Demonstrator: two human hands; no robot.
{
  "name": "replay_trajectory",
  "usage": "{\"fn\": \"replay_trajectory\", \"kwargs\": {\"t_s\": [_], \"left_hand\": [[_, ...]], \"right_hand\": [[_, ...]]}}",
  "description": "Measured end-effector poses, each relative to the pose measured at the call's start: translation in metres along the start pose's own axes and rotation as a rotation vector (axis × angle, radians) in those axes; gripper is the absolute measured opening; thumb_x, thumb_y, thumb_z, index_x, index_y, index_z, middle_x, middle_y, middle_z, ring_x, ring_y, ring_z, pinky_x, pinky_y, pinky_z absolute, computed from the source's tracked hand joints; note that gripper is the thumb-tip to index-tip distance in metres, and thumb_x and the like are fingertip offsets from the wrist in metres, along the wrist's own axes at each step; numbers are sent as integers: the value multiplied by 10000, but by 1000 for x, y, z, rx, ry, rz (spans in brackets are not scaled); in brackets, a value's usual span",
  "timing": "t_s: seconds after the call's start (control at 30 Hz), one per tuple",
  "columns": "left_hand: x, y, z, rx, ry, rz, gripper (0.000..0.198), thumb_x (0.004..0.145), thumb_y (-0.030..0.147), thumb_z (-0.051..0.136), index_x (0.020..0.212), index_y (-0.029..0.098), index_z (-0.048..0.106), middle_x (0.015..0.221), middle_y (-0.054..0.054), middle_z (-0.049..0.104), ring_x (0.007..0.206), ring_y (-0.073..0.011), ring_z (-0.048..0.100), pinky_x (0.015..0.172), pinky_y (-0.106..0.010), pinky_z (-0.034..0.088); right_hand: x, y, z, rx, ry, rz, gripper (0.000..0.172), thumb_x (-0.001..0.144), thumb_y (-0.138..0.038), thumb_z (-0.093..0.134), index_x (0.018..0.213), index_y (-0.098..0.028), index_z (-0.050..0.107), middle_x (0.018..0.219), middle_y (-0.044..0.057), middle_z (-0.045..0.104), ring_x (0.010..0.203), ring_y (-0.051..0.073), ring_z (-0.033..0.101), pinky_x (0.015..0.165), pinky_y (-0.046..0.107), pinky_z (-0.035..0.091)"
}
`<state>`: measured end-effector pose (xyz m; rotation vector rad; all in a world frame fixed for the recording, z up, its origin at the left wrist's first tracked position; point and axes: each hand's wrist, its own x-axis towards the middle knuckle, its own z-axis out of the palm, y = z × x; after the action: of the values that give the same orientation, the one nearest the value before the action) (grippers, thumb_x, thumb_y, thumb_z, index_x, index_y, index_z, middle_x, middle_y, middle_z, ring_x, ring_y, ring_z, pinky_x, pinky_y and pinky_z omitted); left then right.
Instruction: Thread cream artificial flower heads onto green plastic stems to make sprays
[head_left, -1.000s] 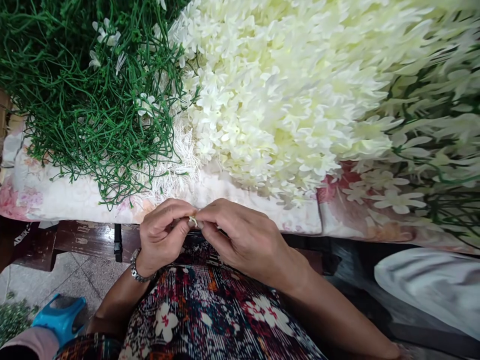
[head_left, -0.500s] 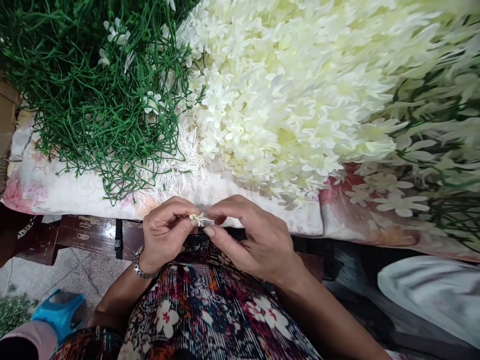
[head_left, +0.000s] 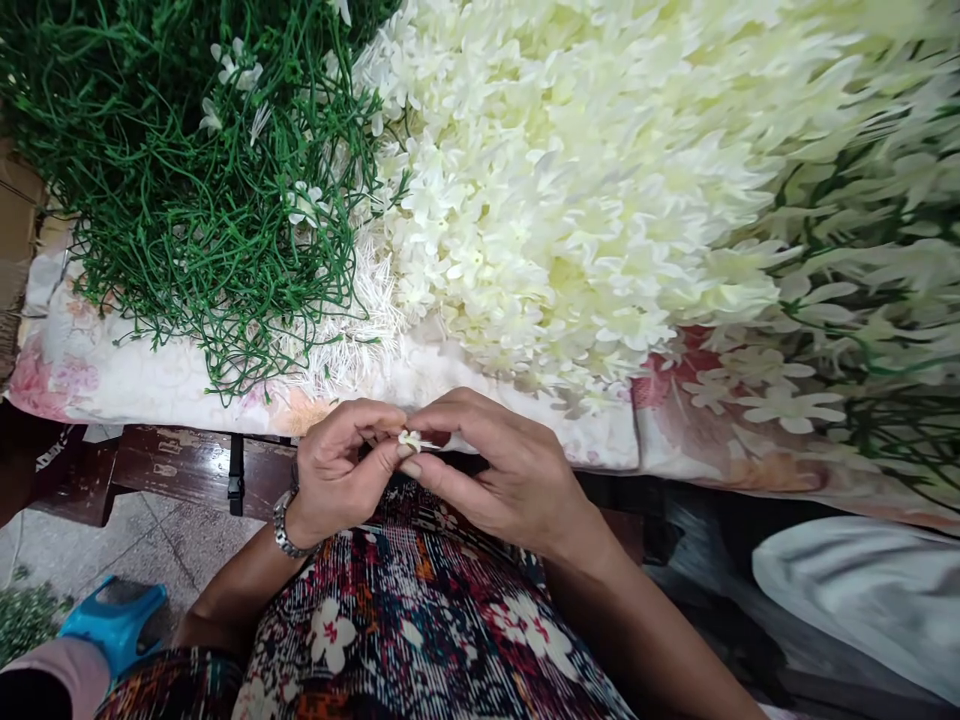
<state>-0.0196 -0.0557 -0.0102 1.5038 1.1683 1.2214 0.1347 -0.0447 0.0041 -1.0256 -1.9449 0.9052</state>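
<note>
A tiny white artificial flower part (head_left: 411, 440) with a yellowish tip and thin strands pointing right is between my two hands, just in front of the table edge. My left hand (head_left: 345, 468) pinches its left end between thumb and forefinger. From the other side, the thumb and forefinger of my right hand (head_left: 502, 472) close around the strands; their exact contact is partly hidden. Beyond my hands lies a heap of loose thin white strands (head_left: 360, 335). Green plastic stems (head_left: 202, 230) are piled at the left, and cream-white artificial blossoms (head_left: 540, 220) at the centre and right.
A floral cloth (head_left: 172, 375) covers the table. More blossoms on green stems (head_left: 862, 290) lie at the right. A blue plastic stool (head_left: 112, 620) stands on the floor at lower left, and white fabric (head_left: 862, 590) shows at lower right.
Both hands have come closer together around the flower part. The left hand has shifted slightly right with it, and the right fingers have closed in on the strands.
</note>
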Motion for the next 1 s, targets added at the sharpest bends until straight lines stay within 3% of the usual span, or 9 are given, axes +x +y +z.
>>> {"fn": "replay_trajectory", "kwargs": {"t_s": [0.2, 0.37, 0.43, 0.53, 0.7, 0.9, 1.0], "left_hand": [[3, 2, 3, 28, -51, 46, 119, 740, 97, 517, 837, 146, 567, 689, -20, 586, 578, -71, 539, 529, -174, 465], [5, 3, -5, 142, -138, 161, 191, 748, 55, 482, 899, 140, 562, 764, -49, 620, 699, -107, 578, 641, -242, 497], [6, 1, -15, 310, -58, 252, 237, 733, 44, 481, 931, 147, 562, 802, -60, 623, 741, -127, 578, 643, -267, 495], [9, -4, -34, 630, 156, 357, 221, 715, 42, 486, 876, 157, 583, 734, -45, 596, 686, -138, 542, 579, -273, 453], [26, -9, -47, 1090, 234, 197, 110, 750, 146, 493, 798, 143, 591, 705, -53, 545, 701, -163, 475, 664, -315, 378], [30, -9, -45, 1133, 247, 203, 99, 747, 173, 491, 790, 138, 573, 707, -49, 517, 714, -169, 459, 671, -309, 341], [27, -11, -51, 1232, 172, 204, 195, 734, 105, 461, 875, 157, 587, 707, -44, 509, 689, -166, 453, 637, -311, 317]], "right_hand": [[-2, 2, 1, 20, -1, 36, 147, 747, -107, 516, 873, -180, 507, 752, 10, 553, 676, 84, 522, 586, 203, 433], [-1, 9, 0, -71, 11, -11, 144, 737, -73, 511, 836, -177, 498, 731, 5, 541, 653, 81, 523, 576, 193, 424], [-1, 12, 1, -148, 42, -10, 132, 742, -88, 505, 835, -182, 499, 731, 8, 545, 654, 94, 532, 584, 208, 427], [-1, 16, 2, -236, 99, -2, 125, 742, -109, 504, 831, -196, 502, 715, 8, 551, 632, 110, 539, 577, 230, 431], [2, 20, 9, -289, 124, -67, 125, 741, -100, 499, 827, -192, 500, 699, 18, 552, 617, 116, 537, 563, 233, 438], [1, 25, 14, -274, 133, -86, 182, 727, -63, 514, 857, -188, 491, 724, 22, 546, 649, 112, 521, 568, 228, 438], [2, 26, 15, -254, 124, -90, 194, 717, -49, 520, 858, -180, 492, 721, 23, 541, 653, 108, 513, 570, 226, 436]]}}
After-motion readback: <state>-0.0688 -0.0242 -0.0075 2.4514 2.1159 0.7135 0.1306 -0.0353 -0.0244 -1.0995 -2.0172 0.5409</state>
